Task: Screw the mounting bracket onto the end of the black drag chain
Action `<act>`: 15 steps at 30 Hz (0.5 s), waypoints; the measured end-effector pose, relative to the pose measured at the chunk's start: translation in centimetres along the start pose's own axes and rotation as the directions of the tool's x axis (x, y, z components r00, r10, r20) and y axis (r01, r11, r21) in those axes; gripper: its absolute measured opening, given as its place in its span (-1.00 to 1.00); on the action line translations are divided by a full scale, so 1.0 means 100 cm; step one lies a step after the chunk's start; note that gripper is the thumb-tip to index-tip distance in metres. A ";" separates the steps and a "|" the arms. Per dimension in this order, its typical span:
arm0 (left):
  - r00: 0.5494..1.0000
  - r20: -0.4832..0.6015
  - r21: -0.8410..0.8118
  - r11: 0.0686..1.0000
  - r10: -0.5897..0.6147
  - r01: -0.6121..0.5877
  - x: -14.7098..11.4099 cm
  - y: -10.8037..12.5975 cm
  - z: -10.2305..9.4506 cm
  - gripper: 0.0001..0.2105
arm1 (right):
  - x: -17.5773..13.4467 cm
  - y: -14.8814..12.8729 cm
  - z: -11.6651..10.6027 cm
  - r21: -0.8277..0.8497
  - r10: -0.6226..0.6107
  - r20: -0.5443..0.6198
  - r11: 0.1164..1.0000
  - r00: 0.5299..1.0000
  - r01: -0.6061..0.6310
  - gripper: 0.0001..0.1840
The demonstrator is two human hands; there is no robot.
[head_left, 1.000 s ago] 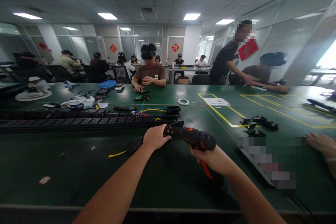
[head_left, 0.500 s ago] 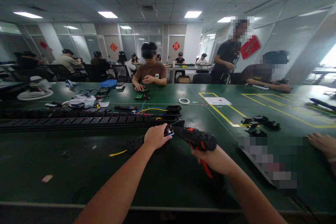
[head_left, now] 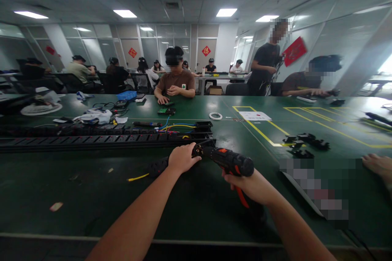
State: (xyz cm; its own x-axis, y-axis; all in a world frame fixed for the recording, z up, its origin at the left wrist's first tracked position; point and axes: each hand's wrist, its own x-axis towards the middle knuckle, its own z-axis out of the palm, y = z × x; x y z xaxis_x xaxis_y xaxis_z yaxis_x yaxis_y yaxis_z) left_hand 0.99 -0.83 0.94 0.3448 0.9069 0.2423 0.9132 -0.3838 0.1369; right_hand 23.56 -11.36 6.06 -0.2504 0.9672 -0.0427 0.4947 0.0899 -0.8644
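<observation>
My left hand point(head_left: 183, 158) is closed around a short black socket piece point(head_left: 157, 166) lying low over the green table. A yellow wire point(head_left: 138, 178) sticks out from its left end. At its right end, beside my thumb, an opening point(head_left: 198, 150) shows small metal parts. My right hand point(head_left: 241, 183) grips a black and orange cordless drill point(head_left: 231, 161) by its handle. The drill's nose points left at that opening; whether the bit touches anything inside cannot be made out. My fingers partly hide the socket piece.
Long black power strips point(head_left: 92, 142) lie beyond my left hand, with coloured wires point(head_left: 177, 127) at their right end. Black plastic parts point(head_left: 306, 143) and a roll of white tape point(head_left: 215, 116) lie to the right. A co-worker's hand point(head_left: 378, 165) rests at the far right.
The drill and both my hands hold nearly the same place. A bluish-white glint at the socket piece's right end is gone. The seated person at right has shifted their hands.
</observation>
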 end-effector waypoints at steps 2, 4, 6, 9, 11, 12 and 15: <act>1.000 -0.012 -0.003 1.000 0.003 -0.003 0.000 -0.001 0.001 -0.40 | 0.001 0.000 -0.001 0.003 0.011 -0.002 1.000 1.000 -0.011 -0.86; 1.000 -0.018 -0.004 1.000 0.006 -0.006 0.001 -0.001 0.002 -0.41 | 0.001 0.001 -0.002 0.027 0.011 -0.001 1.000 1.000 -0.011 -0.85; 1.000 -0.016 -0.004 1.000 0.009 -0.009 0.001 -0.001 0.002 -0.41 | 0.002 0.002 -0.002 0.052 0.008 0.000 0.999 1.000 -0.008 -0.83; 1.000 -0.004 -0.002 1.000 0.007 -0.007 0.001 -0.002 0.001 -0.39 | 0.003 0.003 -0.003 0.053 0.012 0.008 0.999 1.000 -0.012 -0.83; 1.000 0.005 -0.002 1.000 0.000 0.000 0.001 -0.002 0.001 -0.38 | 0.003 0.003 -0.004 0.042 0.011 0.021 0.999 1.000 -0.012 -0.84; 1.000 0.005 -0.003 1.000 -0.005 0.005 0.001 -0.002 0.001 -0.38 | 0.004 0.003 -0.004 0.036 0.009 0.028 0.999 1.000 -0.010 -0.84; 1.000 -0.007 -0.008 1.000 -0.006 0.006 0.001 -0.002 0.002 -0.38 | 0.005 0.004 -0.005 0.014 0.022 0.036 1.000 0.999 -0.022 -0.85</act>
State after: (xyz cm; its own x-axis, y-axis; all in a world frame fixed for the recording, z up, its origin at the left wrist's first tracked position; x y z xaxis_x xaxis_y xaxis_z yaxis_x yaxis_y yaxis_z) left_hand 0.86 -0.60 0.73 0.3378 0.9079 0.2483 0.9136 -0.3797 0.1457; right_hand 24.06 -10.71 6.00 -0.2697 0.9596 -0.0799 0.4882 0.0647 -0.8703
